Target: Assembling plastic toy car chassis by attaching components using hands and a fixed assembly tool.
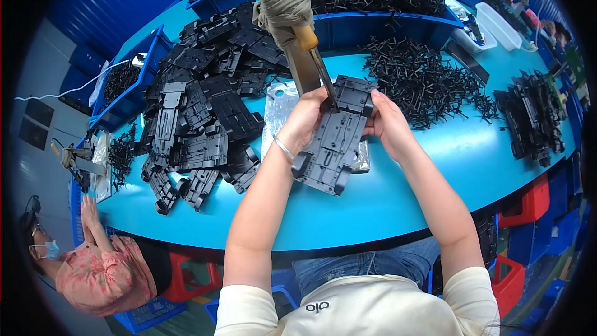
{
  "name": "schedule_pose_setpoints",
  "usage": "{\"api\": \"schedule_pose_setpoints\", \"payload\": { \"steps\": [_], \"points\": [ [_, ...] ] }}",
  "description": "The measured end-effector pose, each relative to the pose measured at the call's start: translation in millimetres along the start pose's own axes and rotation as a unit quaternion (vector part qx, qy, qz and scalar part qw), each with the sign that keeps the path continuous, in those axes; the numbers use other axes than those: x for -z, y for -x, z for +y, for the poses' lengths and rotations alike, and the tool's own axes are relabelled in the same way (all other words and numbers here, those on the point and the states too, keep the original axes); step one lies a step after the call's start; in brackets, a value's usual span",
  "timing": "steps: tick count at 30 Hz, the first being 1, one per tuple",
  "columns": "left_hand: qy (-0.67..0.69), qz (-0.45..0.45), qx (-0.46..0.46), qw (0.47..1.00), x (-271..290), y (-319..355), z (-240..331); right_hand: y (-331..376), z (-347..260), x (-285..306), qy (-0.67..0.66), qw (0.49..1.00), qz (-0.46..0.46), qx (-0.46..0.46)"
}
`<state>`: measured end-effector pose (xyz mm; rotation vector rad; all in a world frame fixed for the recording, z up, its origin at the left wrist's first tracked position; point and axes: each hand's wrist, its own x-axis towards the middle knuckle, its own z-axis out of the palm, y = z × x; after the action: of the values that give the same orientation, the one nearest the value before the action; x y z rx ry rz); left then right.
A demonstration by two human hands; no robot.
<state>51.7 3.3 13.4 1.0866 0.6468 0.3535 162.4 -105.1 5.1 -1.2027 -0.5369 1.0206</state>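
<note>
Both hands hold a black plastic chassis-like part (333,143) tilted above the table. My left hand (305,119) grips its left side, with the fingertips partly hidden behind it. My right hand (389,121) is closed on the upper right edge, thumb on top. A soldering-iron-like tool (320,65) with a yellowish handle points down from a cloth-wrapped mount (285,6). Its metal tip meets or nearly meets the part between my hands; contact is hard to tell. Beneath lies a silvery sheet (273,102), partly covered by my left arm and the part.
Similar black parts are heaped on the turquoise table (249,227) at left. Small black pieces form a pile (423,84) at right and fill a blue bin (348,28) behind. Stacked black strips (532,118) stand far right. A masked co-worker (106,274) sits at left.
</note>
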Motion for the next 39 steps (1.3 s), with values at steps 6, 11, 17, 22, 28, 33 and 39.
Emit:
{"api": "schedule_pose_setpoints", "payload": {
  "steps": [6,11,17,22,28,33,39],
  "points": [
    [0.014,-0.135,0.024,0.990,29.2,-2.7,1.7,-4.9,2.3,8.3,-0.116,0.984,-0.129,-0.045],
    [-0.014,-0.160,0.024,0.987,49.8,-6.9,0.1,-4.7,6.0,6.8,-0.136,0.980,-0.140,-0.031],
    [-0.035,-0.113,0.039,0.992,46.0,-6.0,-0.9,-5.0,7.7,7.3,-0.155,0.979,-0.132,-0.030],
    [-0.051,-0.124,0.039,0.990,47.6,-6.1,0.9,-6.3,9.5,7.2,-0.162,0.977,-0.133,-0.028],
    [-0.039,-0.133,0.028,0.990,47.2,-7.9,-1.9,-7.8,13.0,8.7,-0.170,0.976,-0.135,-0.012],
    [-0.037,-0.139,0.025,0.989,49.4,-9.7,-2.5,-9.3,14.3,7.4,-0.177,0.975,-0.132,-0.014],
    [-0.052,-0.135,0.028,0.989,50.0,-9.8,-2.0,-8.3,14.3,7.4,-0.176,0.975,-0.133,-0.017]
  ]
}}
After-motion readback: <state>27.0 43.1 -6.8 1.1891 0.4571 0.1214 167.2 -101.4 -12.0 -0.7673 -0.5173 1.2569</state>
